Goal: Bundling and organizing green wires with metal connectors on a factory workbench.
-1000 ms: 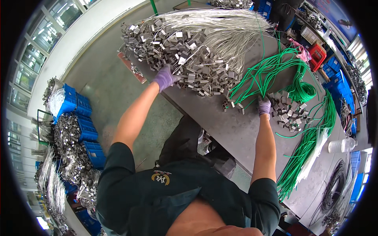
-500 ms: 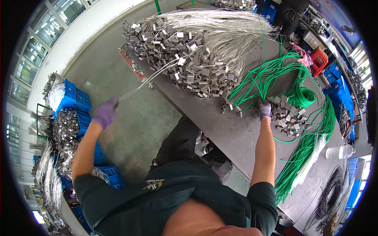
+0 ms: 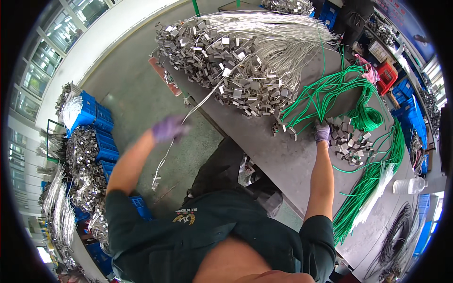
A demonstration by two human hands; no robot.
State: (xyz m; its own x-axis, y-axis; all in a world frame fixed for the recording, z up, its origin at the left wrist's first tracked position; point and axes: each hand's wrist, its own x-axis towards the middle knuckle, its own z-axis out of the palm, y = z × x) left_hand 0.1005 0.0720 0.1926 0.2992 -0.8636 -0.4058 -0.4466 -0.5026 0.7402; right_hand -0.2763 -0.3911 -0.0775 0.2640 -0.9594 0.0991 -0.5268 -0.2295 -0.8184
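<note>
My left hand (image 3: 170, 129), in a purple glove, is smeared by motion over the floor left of the table, so its fingers cannot be made out. Past it hangs a thin bundle of whitish wires (image 3: 204, 100), running from the pile down over the table edge, its end dangling near the floor. On the table, my right hand (image 3: 322, 132), also gloved in purple, is closed where several green wires (image 3: 319, 106) come together. Beside it lies a heap of small grey metal blocks (image 3: 350, 141). Farther left is a large pile of metal blocks on wires (image 3: 226, 61).
A coil of green wire (image 3: 370, 118) and a long green bundle (image 3: 361, 203) lie to the right. Near the right edge are a clear bottle (image 3: 408, 186) and a dark wire coil (image 3: 395, 236). Blue crates (image 3: 106, 146) with metal parts stand at left. Another person (image 3: 351, 19) is at the back.
My left hand has moved right, toward the table, and the white wires now hang down past it with their end low. My right hand stays by the green wires.
</note>
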